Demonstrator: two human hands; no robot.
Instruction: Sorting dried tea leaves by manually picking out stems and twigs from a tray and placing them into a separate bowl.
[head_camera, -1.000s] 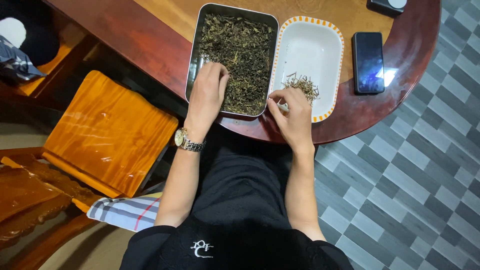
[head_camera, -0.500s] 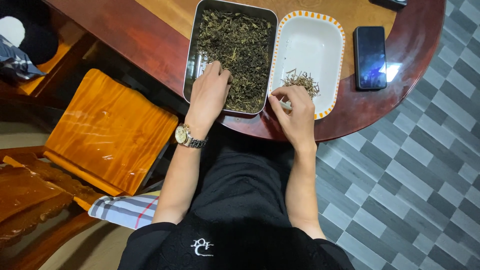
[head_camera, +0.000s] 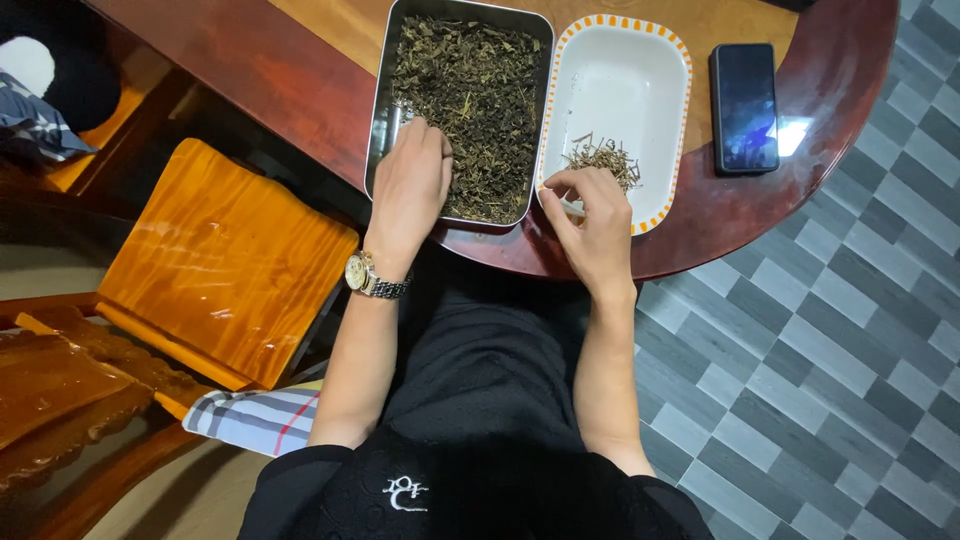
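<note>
A metal tray (head_camera: 378, 110) full of dark dried leaves (head_camera: 470, 90) sits on the round wooden table (head_camera: 300, 70). My left hand (head_camera: 410, 185), with a wristwatch (head_camera: 370, 278), lies palm down at the tray's near left corner. Its fingertips are buried in the leaves, so its grip is hidden. To the right stands a white oval dish (head_camera: 620, 70) with an orange dashed rim, holding a small pile of pale stems (head_camera: 600, 158). My right hand (head_camera: 590, 225) hovers over the dish's near end, thumb and forefinger pinched at the edge of the stems.
A black phone (head_camera: 745, 105) lies face up on the table right of the dish. A wooden chair (head_camera: 220, 260) stands at my left, with a checked cloth (head_camera: 250, 420) by my left arm. Grey tiled floor (head_camera: 820, 350) lies to the right.
My left hand has shifted slightly within the tray's near corner. My right hand stays over the dish's near end, its fingers working at the stems.
</note>
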